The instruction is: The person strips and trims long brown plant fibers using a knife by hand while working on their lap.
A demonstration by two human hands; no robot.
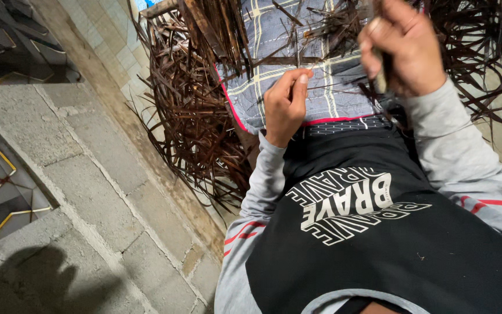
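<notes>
Head view looks straight down the person's torso: black shirt with white lettering [350, 209], grey long sleeves with red stripes [477, 174]. Left hand [286, 104] sits centre frame over the lap, thumb and forefinger pinched shut on a thin dark brown strip [297, 55] that runs up and away from the fingertips. Right hand [405, 46] is higher and to the right, fist closed around a slim pale-handled tool [382, 72], only partly visible below the fingers; can't tell its blade or tip. Hands are apart, not touching each other. Both work above a grey-blue checked cloth with pale yellow lines and a red edge [274, 40] spread across the lap. Thin strip lies over that cloth, far side of left hand. Big tangled heap of dark brown flat strips [193, 116] lies left of the lap on the floor, touching the cloth edge; more of the same strips [483, 52] fan out at far right. Left of the heap: a grey concrete block wall top [88, 186] running diagonally, and beyond it dark patterned tiles with yellow lines [1, 186] at the frame's left edge. Pale tiled floor [108, 35] shows far left of the heap.
</notes>
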